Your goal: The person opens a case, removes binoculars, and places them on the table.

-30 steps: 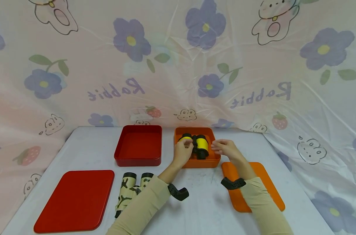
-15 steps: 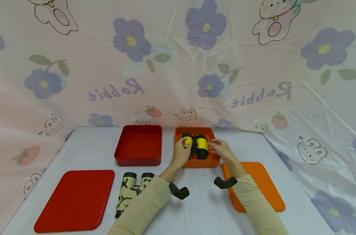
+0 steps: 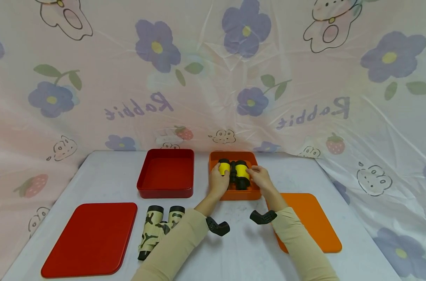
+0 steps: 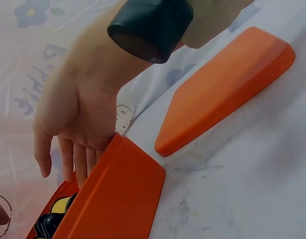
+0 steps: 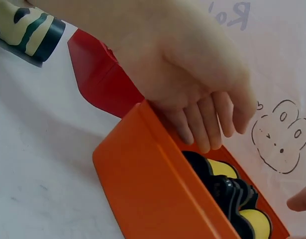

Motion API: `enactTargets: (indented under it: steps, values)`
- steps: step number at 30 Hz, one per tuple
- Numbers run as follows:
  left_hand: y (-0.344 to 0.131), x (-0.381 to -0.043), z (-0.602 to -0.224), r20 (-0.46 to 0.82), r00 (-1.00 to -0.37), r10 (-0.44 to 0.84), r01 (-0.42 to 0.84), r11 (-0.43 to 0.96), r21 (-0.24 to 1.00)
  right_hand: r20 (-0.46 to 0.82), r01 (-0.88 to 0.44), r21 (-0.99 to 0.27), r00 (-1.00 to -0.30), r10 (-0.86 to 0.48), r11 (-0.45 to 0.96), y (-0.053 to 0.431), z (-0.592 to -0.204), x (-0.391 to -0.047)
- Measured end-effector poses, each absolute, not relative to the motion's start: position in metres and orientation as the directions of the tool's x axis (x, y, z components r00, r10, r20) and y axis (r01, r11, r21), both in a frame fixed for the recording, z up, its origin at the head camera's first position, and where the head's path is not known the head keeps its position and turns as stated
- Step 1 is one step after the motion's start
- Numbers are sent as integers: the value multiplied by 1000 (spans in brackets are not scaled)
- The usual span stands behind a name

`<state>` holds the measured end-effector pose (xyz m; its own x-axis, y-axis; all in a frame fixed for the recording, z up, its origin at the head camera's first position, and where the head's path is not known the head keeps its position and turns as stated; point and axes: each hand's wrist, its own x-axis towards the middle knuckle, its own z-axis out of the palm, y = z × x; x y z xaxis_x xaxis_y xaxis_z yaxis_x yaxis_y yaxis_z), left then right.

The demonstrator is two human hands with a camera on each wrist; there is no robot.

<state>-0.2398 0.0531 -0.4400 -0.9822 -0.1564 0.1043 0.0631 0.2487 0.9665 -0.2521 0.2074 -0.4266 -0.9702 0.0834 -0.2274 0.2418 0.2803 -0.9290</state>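
Observation:
Black binoculars with yellow barrels [image 3: 242, 170] lie in the orange box [image 3: 240, 195]. My left hand [image 3: 218, 182] reaches over the box's left side, with its fingers beside the left barrel. In the right wrist view, that left hand [image 5: 192, 84] has nearly straight fingers pointing down inside the wall, and its thumb is apart from them. My right hand [image 3: 262, 178] is at the box's right side, fingertips right at the right barrel. The left wrist view shows this right hand [image 4: 83, 114] with fingers extended down into the box, their tips partly hidden behind the wall.
A red open box [image 3: 165, 192] stands left of the orange one. Camouflage binoculars [image 3: 151, 234] lie in front of it, partly covered by my left sleeve. A red lid [image 3: 90, 240] is at the front left. An orange lid [image 3: 315, 222] lies under my right forearm.
My right hand has moved left, from beyond the box's right wall to the right barrel. My left hand has lowered its fingers from over the left barrel to its outer side.

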Motion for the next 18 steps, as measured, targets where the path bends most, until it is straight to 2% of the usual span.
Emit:
enactTargets:
  steps: [9,18]
  values:
    - [60,-242,-442,108,-977,-182,56,273,960,-253,271,-909,-963,96,317,204,-434,-254]
    - [64,-249,-444,-1,-983,-183,-60,313,948,-279,300,-898,-954,109,321,205,-435,-257]
